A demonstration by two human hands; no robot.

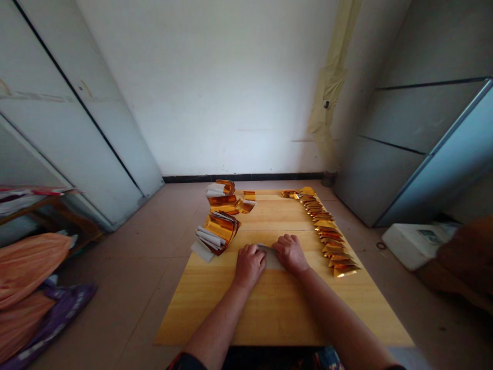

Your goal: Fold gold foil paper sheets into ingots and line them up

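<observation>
Both my hands rest on a small silvery-white paper sheet (270,257) lying flat in the middle of the wooden table (269,313). My left hand (249,264) has its fingers curled and pressed on the sheet's left edge. My right hand (290,253) is likewise curled, pinching the sheet's right part. A stack of gold foil sheets (217,232) lies just left of my hands. A second gold stack (222,196) sits further back.
A long row of folded gold pieces (327,231) runs down the table's right side. Grey cabinets stand left and right. A white box (414,241) lies on the floor at right, orange and purple bags (34,288) at left.
</observation>
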